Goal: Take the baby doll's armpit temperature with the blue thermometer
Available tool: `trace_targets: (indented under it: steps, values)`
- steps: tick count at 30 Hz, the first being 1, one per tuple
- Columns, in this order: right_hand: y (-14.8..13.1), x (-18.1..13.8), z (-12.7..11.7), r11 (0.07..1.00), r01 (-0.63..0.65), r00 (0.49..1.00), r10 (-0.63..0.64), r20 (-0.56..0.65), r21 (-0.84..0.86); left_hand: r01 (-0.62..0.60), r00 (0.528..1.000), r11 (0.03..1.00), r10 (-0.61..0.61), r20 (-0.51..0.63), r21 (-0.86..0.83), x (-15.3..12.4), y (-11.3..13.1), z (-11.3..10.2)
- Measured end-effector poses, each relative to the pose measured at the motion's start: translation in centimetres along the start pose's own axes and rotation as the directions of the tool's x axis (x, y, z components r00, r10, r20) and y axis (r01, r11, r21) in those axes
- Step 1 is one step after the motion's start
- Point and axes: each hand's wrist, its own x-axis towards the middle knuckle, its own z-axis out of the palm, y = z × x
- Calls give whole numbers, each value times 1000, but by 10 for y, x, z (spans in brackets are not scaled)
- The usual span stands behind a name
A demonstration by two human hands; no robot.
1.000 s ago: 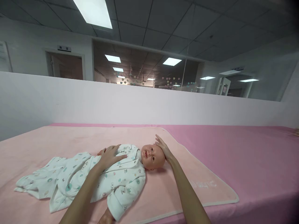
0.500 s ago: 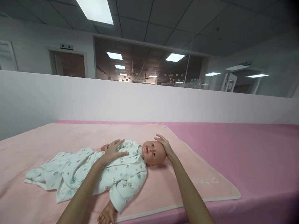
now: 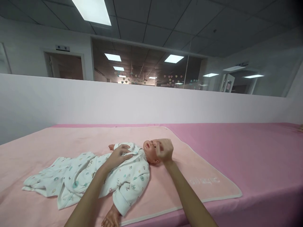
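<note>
A baby doll [image 3: 149, 154] lies on its back, head to the right, in a white patterned gown [image 3: 132, 176]. My left hand [image 3: 119, 156] rests on the gown's chest, thumb and fingers apart. My right hand [image 3: 165, 149] is curled like a loose fist at the doll's forehead, covering part of its head. That hand is slightly blurred, and I cannot tell whether it touches the head. One doll hand [image 3: 111, 219] sticks out of the near sleeve; the other shows beyond the chest.
Under the doll is a peach blanket [image 3: 189, 170] with a pale border, spread over a pink sheet [image 3: 248, 157]. A white partition [image 3: 142, 104] stands behind the bed. At the far right edge a small brownish shape [image 3: 300, 128] is cut off by the frame.
My right hand has come off the crown of the doll's head and curled its fingers in front of the forehead. My left hand has shifted slightly on the chest. The doll's face is turned up more.
</note>
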Motion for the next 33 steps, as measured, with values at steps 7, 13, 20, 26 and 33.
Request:
trace_targets:
  steps: [7,13,20,26,33]
  values:
    - [-67,-22,57,927,374,812,-318,489,-18,12,988,944,-62,-142,-330,7,-2,-3]
    - [-77,11,71,959,41,843,118,524,-282,52,989,927,-98,-107,-372,4,4,-6]
    - [-79,15,86,923,-66,841,256,477,-380,41,991,935,-84,-108,-353,4,3,-5]
    - [-77,6,80,944,-2,894,149,422,-329,59,980,916,-129,-151,-398,7,1,-3]
    - [-81,5,80,938,-16,924,146,354,-346,55,984,911,-118,-131,-410,7,-1,-3]
